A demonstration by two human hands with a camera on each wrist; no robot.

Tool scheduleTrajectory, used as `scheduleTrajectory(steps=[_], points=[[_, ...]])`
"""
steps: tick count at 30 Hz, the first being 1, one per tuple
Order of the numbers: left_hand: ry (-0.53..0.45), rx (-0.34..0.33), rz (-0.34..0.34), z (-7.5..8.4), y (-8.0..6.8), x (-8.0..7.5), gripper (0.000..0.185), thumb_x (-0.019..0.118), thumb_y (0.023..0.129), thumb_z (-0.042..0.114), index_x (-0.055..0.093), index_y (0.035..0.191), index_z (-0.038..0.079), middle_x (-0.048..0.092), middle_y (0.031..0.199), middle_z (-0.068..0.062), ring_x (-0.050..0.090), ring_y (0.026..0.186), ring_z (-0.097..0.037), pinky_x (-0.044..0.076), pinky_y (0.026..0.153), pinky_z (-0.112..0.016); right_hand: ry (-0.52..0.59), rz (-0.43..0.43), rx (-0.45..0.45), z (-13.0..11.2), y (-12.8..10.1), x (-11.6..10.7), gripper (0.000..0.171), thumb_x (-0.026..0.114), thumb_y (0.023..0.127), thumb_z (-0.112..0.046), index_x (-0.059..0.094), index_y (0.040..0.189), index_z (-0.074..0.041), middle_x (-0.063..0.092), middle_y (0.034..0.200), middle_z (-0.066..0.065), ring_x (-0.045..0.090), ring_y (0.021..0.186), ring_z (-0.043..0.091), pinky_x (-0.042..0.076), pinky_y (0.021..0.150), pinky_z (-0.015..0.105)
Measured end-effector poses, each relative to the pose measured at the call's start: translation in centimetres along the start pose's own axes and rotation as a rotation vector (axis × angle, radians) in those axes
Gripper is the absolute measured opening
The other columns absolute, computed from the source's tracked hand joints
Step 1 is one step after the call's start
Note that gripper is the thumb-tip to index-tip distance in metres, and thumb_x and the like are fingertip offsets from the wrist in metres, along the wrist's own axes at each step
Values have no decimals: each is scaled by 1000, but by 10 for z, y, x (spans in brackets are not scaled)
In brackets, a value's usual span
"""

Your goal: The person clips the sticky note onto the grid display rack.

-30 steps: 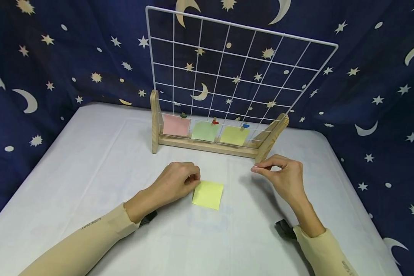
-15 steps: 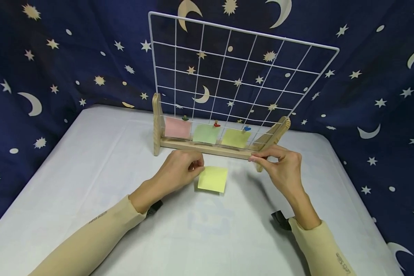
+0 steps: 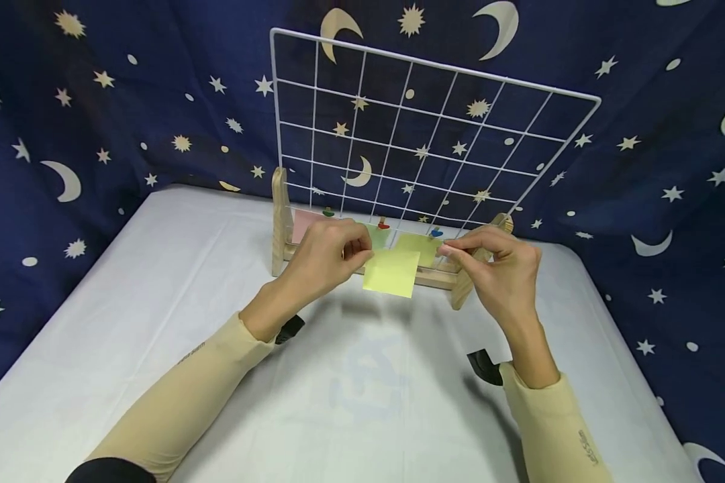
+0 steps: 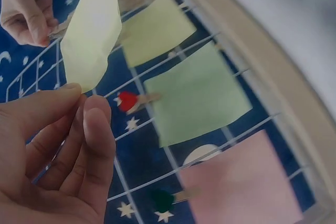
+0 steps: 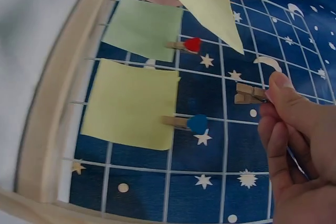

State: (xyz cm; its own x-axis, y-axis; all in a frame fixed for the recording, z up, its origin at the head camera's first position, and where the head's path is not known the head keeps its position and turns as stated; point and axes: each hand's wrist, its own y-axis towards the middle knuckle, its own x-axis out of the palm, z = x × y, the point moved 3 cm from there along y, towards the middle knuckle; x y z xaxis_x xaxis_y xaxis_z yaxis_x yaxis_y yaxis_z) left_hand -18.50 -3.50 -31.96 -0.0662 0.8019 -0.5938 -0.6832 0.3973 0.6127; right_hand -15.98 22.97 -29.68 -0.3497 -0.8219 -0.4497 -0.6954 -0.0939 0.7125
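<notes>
A yellow sticky note (image 3: 391, 272) hangs from my left hand (image 3: 332, 251), which pinches it by one corner between thumb and finger. It is lifted off the table, in front of the wire grid. In the right wrist view my right hand (image 5: 299, 135) pinches a small wooden clothespin (image 5: 249, 93), its far end mostly covered by the fingers. On the grid (image 3: 393, 141) hang a pink note (image 4: 241, 182) with a green-heart clothespin (image 4: 165, 200), a green note (image 4: 199, 95) with a red-heart one (image 4: 127, 102), and another yellow note (image 5: 131, 106) with a blue-heart one (image 5: 195, 124).
The white grid stands in a wooden base (image 3: 438, 278) with upright side posts (image 3: 279, 225). A white cloth (image 3: 314, 416) covers the table. Behind it hangs a dark blue curtain (image 3: 175, 80) with moons and stars.
My left hand has raised the yellow note from the table and carried it forward, up to the grid. The right hand has moved slightly forward too, still holding the clothespin.
</notes>
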Motion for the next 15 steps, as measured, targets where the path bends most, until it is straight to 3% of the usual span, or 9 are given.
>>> scheduleTrajectory(steps=[7, 15], points=[[20, 35, 46, 8, 24, -7, 11, 80, 89, 0, 74, 83, 8, 71, 78, -3, 63, 69, -14, 51, 66, -26, -40, 44, -3, -9, 20, 3, 12, 91, 76, 3, 83, 81, -2, 76, 78, 10, 65, 77, 1, 46, 67, 17], [38, 8, 61, 3, 35, -7, 10, 80, 90, 2, 74, 84, 7, 70, 78, -4, 63, 69, -15, 50, 66, -26, -18, 73, -45, -16, 38, 2, 10, 91, 77, 1, 83, 82, 0, 77, 79, 13, 66, 76, 0, 48, 68, 19]])
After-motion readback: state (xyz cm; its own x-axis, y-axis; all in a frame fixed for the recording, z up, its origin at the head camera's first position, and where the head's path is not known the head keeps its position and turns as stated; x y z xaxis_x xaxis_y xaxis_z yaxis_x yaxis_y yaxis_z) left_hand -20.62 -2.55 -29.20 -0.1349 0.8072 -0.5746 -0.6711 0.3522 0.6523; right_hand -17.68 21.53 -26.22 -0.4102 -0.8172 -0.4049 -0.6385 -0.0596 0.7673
